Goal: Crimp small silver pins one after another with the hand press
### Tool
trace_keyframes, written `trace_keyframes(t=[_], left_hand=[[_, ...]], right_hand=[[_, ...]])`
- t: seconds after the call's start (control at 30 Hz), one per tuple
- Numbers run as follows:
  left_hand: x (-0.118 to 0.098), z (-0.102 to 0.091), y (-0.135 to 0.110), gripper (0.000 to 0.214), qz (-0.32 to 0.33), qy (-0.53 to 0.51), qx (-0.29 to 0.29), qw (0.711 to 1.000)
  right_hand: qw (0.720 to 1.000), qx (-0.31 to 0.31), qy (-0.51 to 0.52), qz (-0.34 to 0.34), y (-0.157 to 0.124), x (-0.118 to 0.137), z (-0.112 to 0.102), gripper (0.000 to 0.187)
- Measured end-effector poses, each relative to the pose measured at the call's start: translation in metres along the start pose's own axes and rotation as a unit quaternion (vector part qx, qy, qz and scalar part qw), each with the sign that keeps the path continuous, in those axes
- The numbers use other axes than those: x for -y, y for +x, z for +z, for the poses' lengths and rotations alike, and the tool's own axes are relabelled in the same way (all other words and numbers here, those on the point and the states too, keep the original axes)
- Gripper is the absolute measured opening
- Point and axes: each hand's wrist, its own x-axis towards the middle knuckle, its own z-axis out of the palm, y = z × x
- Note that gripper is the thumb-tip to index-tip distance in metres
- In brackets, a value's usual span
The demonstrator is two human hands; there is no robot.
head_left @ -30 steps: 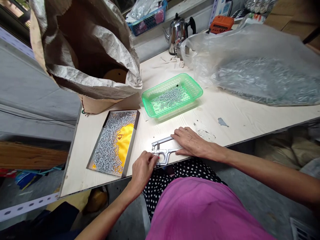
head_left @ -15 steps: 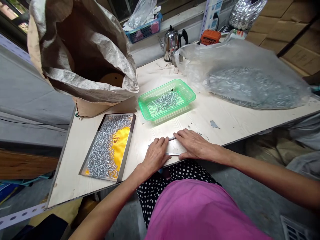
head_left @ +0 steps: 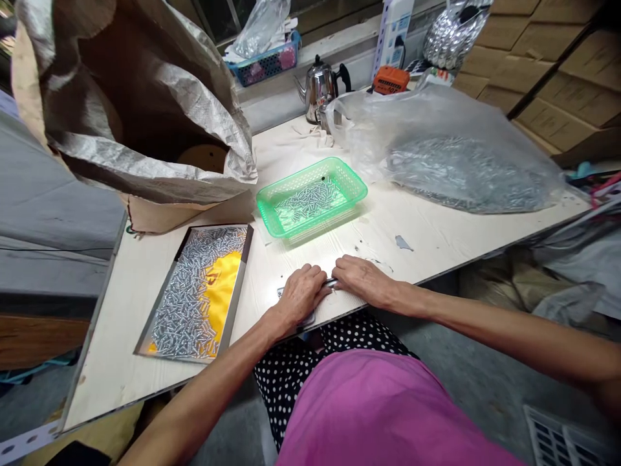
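Note:
Near the front edge of the table, my left hand (head_left: 299, 296) is closed around one end of a narrow metal strip (head_left: 330, 283). My right hand (head_left: 361, 279) pinches the other end, with curled fingers. Only a short silver and dark length shows between them, so its exact kind is unclear. Silver ends of a flat metal piece (head_left: 308, 320) stick out from under my left hand. Beyond both hands sits a green plastic basket (head_left: 312, 232) holding small metal pins. To the left lies a shallow tray (head_left: 235, 299) of many similar pins over a yellow sheet.
A large open paper-lined sack (head_left: 194, 188) stands at the left rear. A clear plastic bag (head_left: 466, 168) of metal parts lies on the right. Behind are a steel kettle (head_left: 320, 87), an orange box (head_left: 391, 79) and stacked cartons (head_left: 557, 90). A grey scrap (head_left: 402, 243) lies right of centre.
The broad pale face between my hands no longer shows; only a narrow strip does. My fingers have curled in and my hands are closer together. The view has shifted slightly to the right.

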Motion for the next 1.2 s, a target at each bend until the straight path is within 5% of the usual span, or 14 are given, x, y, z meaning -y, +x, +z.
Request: trace_keyframes(t=[0.2,0.37,0.47,0.6,0.77,0.87,1.07,1.2], left_hand=[[-0.002,0.0,0.0,0.021,-0.019,0.022,-0.005,1.0],[-0.014,0.017,-0.023,0.054,-0.038,0.008,-0.11,0.993],[-0.034,0.033,-0.04,0.052,-0.01,-0.029,-0.158,0.987],[-0.06,0.044,-0.052,0.056,0.005,-0.098,-0.139,0.985],[-0.067,0.046,-0.054,0.059,0.004,-0.172,-0.131,0.976],[-0.066,0.047,-0.053,0.061,0.006,-0.193,-0.142,0.971],[-0.068,0.055,-0.054,0.061,-0.009,-0.226,-0.129,0.966],[-0.068,0.062,-0.058,0.065,-0.014,-0.225,-0.109,0.968]], right_hand=[[1.0,-0.001,0.025,-0.013,0.005,-0.006,-0.001,0.018],[0.997,0.025,0.071,-0.033,0.004,-0.024,-0.019,0.049],[0.997,0.013,0.067,-0.022,0.006,-0.031,-0.021,0.034],[0.998,-0.036,0.041,0.017,0.02,-0.037,-0.008,0.022],[0.996,-0.059,0.038,0.047,0.044,-0.043,-0.004,0.015],[0.998,-0.062,-0.003,0.032,0.053,-0.024,-0.012,0.012],[0.969,0.061,-0.013,-0.238,0.065,0.057,-0.006,0.009],[0.954,0.085,-0.052,-0.284,0.076,0.083,0.008,0.013]])
